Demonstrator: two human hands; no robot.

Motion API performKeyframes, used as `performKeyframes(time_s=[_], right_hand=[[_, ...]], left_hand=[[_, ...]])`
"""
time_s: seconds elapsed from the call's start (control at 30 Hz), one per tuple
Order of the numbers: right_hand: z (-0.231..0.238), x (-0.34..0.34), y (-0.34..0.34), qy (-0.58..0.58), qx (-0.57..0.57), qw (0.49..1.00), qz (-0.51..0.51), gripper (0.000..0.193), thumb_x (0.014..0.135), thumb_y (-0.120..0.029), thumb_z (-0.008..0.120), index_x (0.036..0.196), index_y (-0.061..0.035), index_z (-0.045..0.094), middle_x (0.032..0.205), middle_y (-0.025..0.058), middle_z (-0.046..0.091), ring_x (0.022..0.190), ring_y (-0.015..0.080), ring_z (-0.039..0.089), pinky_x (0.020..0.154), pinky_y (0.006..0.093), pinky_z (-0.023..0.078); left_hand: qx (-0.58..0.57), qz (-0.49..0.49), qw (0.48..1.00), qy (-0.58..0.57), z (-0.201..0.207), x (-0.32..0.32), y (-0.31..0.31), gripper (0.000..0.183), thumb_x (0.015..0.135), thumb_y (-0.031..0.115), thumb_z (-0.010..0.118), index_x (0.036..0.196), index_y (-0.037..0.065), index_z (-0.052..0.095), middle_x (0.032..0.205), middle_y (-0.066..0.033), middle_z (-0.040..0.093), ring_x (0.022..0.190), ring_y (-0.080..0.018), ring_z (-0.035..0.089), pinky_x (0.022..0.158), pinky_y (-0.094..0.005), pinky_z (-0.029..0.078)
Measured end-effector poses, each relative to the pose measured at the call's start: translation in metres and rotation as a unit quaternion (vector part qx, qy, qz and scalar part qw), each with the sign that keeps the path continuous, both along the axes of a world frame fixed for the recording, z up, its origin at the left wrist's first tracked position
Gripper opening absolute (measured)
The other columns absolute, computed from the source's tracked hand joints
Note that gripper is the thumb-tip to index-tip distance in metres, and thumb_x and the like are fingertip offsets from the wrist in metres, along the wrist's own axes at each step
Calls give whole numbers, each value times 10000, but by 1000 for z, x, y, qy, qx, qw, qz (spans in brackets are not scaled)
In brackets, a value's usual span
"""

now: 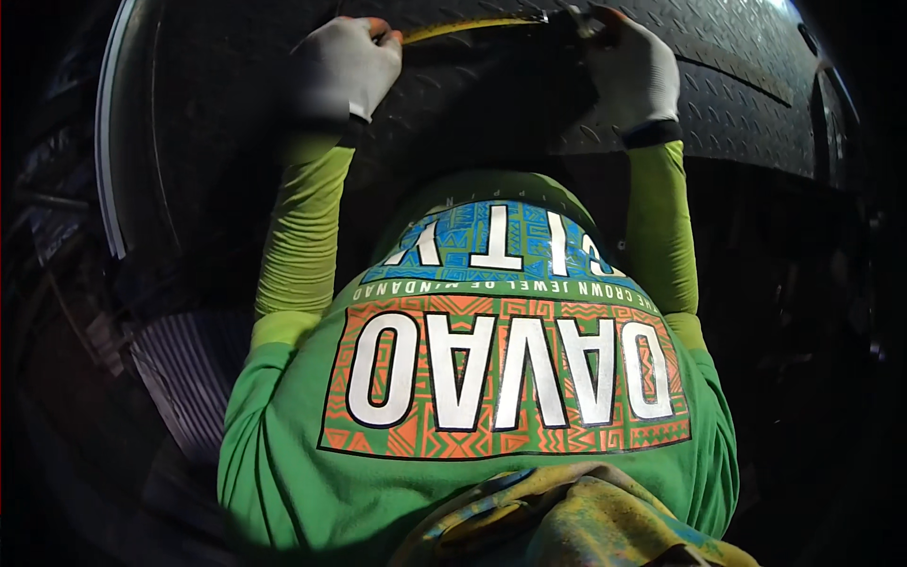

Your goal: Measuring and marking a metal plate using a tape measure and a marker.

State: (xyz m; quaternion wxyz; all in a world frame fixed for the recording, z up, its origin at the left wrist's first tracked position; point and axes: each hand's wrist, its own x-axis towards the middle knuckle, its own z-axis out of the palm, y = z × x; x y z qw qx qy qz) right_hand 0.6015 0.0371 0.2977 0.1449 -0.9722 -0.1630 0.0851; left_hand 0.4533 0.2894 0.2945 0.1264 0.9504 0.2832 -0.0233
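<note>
A yellow tape measure blade stretches between my hands at the top of the view, bowed slightly upward. My left hand, in a white glove with bare fingertips, pinches the blade at its left end. Near the blade's right end is my right hand, gloved the same way, its fingers bent around a small pale, shiny thing. Shadow and the picture's edge partly hide that thing, so its kind is unclear. Both hands are over a dark metal plate with a raised tread pattern.
A long flat dark strip lies on the plate at the right. The plate's pale edge runs down the left side. Below it at the left is a ribbed grey sheet. Deep shadow covers much of the surroundings.
</note>
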Motion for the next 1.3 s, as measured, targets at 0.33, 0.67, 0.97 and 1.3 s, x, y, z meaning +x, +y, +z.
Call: performKeyframes(time_s=[0.33,0.67,0.97,1.3], right_hand=[[11,-23,-33,115,252,960,-28,269,941,-134,737,1205,-114,786,940,25,799,688,119,688,600,246,516],[-9,-20,-18,-49,225,971,69,197,950,-174,739,1117,-100,813,867,28,796,675,124,700,606,258,533],[-16,3,6,-19,82,995,62,157,839,-178,699,887,-36,748,736,151,709,610,373,627,598,436,487],[36,-7,-6,63,-13,994,86,188,886,-192,726,1016,-78,800,802,99,753,640,263,664,606,350,519]], left_hand=[[4,-8,1000,11,-1,4,3,247,919,299,746,1029,85,799,929,-65,776,752,-212,726,692,-313,598],[3,-4,999,32,6,5,-4,283,971,360,704,1076,115,798,1018,-52,782,828,-169,754,738,-294,626],[0,-2,999,32,-1,6,-3,300,981,371,684,1090,115,793,1030,-49,782,860,-181,758,771,-308,631],[-2,6,1000,28,4,7,-10,286,973,353,696,1092,113,796,1025,-48,783,851,-180,757,767,-305,627]])
